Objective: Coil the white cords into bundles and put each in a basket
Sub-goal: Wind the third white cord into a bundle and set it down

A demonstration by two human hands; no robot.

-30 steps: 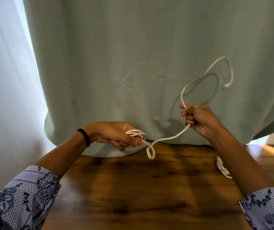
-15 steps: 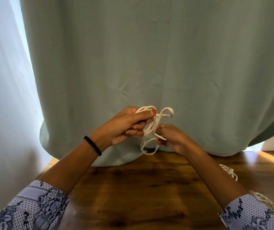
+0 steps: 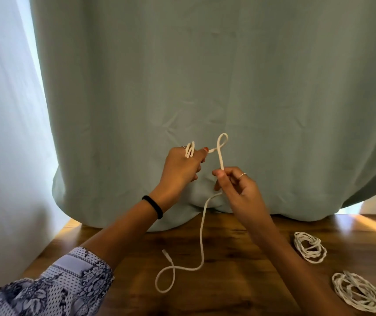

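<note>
A white cord (image 3: 201,226) runs through both raised hands at the centre of the frame, in front of a pale green curtain (image 3: 205,76). At lower left, a floral sleeve (image 3: 52,288) leads up to the left hand (image 3: 182,166), which wears a black wristband (image 3: 152,206). Its fingers are curled around a few finished loops (image 3: 190,150), with the thumb pressing the cord down. From there the cord arcs up in 1 small loop and drops to the right hand (image 3: 234,185), whose fingers pinch it. Below, the loose tail hangs down onto the wooden counter (image 3: 239,281), curls once at lower centre, and ends in a plug (image 3: 166,252). At lower right, 2 coiled bundles (image 3: 309,247) (image 3: 356,293) lie on the counter, well apart from the hands. No basket is in view. Judging from this, 2 cords are already coiled but not yet put in baskets. The third is only partly wound, with much of its length left to gather.
</note>
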